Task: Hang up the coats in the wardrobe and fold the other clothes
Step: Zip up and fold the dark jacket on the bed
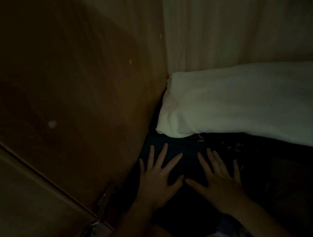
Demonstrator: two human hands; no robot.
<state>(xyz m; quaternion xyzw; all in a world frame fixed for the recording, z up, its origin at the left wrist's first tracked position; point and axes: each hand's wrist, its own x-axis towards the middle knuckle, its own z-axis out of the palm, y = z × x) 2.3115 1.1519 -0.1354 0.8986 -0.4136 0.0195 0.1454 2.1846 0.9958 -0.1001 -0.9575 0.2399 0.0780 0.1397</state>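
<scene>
Both hands lie flat, fingers spread, on a dark folded garment (186,162) at the near left corner of the bed, tight against the wooden wardrobe (59,90). The left hand (159,181) and right hand (218,177) sit side by side, likely pressing the fold smooth. A white pillow (238,100) lies just beyond. Dim light hides the garment's type.

- One head-worn wide-angle view, looking steeply down and forward, close over both hands at lower centre.
- It faces a wooden wardrobe panel (59,90) filling the left; a white pillow (248,103) lies right of centre.
</scene>
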